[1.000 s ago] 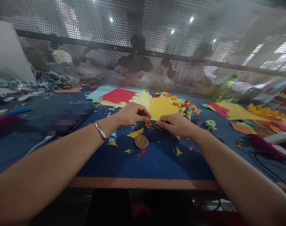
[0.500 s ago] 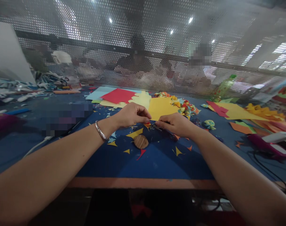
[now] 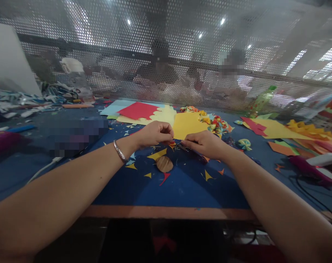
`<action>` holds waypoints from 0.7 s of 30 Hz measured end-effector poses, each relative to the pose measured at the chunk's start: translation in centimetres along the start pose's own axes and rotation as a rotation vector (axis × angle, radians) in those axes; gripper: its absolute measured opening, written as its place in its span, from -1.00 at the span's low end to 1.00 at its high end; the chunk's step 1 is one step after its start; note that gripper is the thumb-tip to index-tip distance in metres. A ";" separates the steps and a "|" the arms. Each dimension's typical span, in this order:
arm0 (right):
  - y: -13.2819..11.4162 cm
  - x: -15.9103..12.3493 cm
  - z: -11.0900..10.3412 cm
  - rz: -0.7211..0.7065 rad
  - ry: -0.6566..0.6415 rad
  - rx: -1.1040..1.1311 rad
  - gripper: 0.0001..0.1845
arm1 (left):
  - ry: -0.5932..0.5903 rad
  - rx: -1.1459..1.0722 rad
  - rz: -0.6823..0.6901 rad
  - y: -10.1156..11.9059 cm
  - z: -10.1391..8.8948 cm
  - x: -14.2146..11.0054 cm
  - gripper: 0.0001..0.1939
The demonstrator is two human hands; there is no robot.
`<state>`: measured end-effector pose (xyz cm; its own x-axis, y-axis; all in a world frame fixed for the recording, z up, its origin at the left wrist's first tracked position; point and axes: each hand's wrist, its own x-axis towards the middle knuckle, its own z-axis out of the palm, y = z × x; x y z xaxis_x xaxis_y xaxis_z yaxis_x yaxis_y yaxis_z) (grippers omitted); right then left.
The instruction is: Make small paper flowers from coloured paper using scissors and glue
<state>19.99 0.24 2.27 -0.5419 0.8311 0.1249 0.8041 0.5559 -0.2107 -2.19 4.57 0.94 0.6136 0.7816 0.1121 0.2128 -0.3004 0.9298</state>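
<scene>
My left hand (image 3: 157,133), with a silver bangle at its wrist, has thumb and fingers pinched on a small red and yellow piece (image 3: 172,144), probably fabric or felt. Close on its right, my right hand (image 3: 203,142) is closed round a slim dark tool (image 3: 201,157), mostly covered by the fingers, so its kind is unclear. The two sets of fingertips are slightly apart. Nearer to me lies a round wooden disc (image 3: 165,164), with yellow scraps (image 3: 157,154) and a red scrap (image 3: 165,178) around it on the blue tabletop (image 3: 171,195).
Behind my hands lie a yellow sheet (image 3: 190,125), a red sheet (image 3: 138,110) and a heap of colourful folded pieces (image 3: 217,125). A bottle (image 3: 80,80) stands back left, a green-capped one (image 3: 264,99) back right. A perforated screen (image 3: 114,54) rises behind; people show through it.
My left hand has shifted very slightly, its wrist moving a little to the right. The right hand keeps its place and both grips stay the same.
</scene>
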 end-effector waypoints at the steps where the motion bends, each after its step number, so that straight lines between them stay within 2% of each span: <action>1: 0.0 0.0 0.0 0.003 0.002 0.003 -0.55 | 0.000 0.000 -0.008 0.0 0.0 0.0 -0.97; 10: 0.4 0.1 0.0 0.048 -0.001 -0.055 -0.53 | 0.035 -0.143 -0.120 -0.5 -0.2 0.2 -0.90; 14: 0.5 0.0 0.1 0.043 0.009 -0.069 -0.52 | -0.013 -0.128 -0.070 -0.8 -0.2 0.1 -0.83; 17: 0.6 0.0 0.1 0.034 0.006 -0.069 -0.52 | -0.019 -0.118 -0.012 -1.0 -0.1 0.2 -0.86; 21: 0.6 0.0 0.1 0.042 0.009 -0.076 -0.53 | 0.001 -0.120 -0.015 -0.9 -0.1 0.3 -0.91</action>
<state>20.43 0.58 2.05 -0.5055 0.8536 0.1261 0.8424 0.5198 -0.1416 -2.31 5.17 0.16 0.6101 0.7863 0.0979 0.1299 -0.2211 0.9666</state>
